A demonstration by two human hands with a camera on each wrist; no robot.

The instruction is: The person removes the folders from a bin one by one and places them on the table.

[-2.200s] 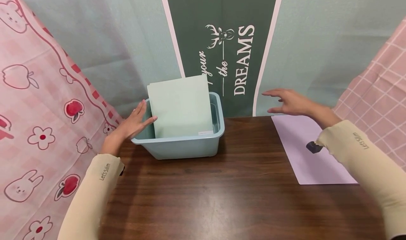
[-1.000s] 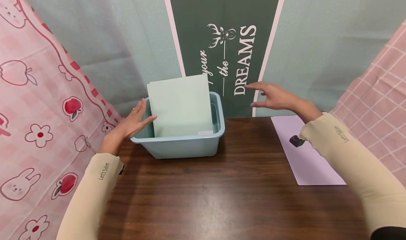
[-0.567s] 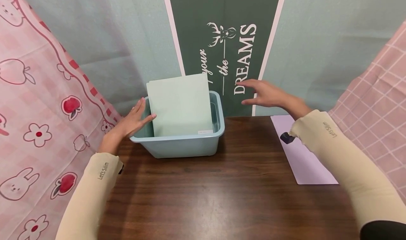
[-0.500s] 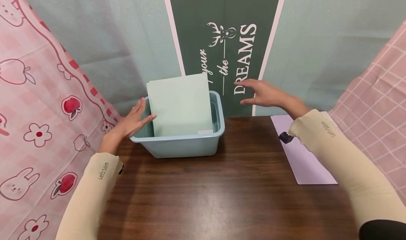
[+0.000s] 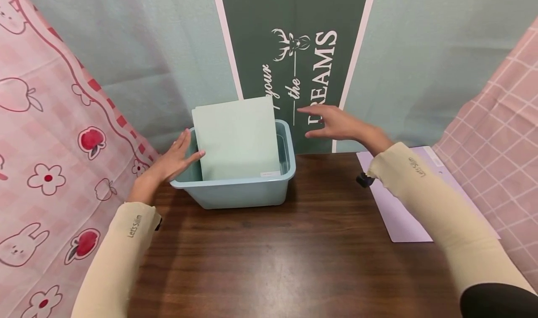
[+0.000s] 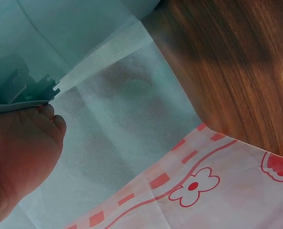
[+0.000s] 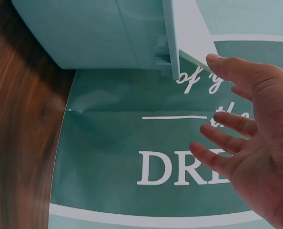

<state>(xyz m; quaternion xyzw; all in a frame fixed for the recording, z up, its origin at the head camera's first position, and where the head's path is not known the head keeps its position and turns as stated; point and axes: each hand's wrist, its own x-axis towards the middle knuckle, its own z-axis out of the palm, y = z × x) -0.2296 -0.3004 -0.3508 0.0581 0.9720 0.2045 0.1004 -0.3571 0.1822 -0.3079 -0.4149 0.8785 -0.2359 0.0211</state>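
At the far edge of the surface [image 5: 269,257], a light-blue plastic bin [image 5: 244,195] of pale-green boards [image 5: 235,140] is touched by the straight-fingered left grip [image 5: 171,161]; the right grip [image 5: 334,123] is spread nearby.

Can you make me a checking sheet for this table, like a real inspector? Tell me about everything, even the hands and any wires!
Surface: dark brown wood-look table, with a shiny patch of light.
Job's things: light blue bin on the table; pale green folder stands tilted inside, its top sticking up above the rim, a white label near its bottom.
Clutter: purple sheet lying flat on the right, partly under the right sleeve in view.
Hands: left hand rests on the bin's left rim; right hand is right of the bin, holding nothing.
Cables: nothing seen.
Surroundings: pink picture cloth left, pink checked cloth right, green cloth saying "DREAMS" behind.
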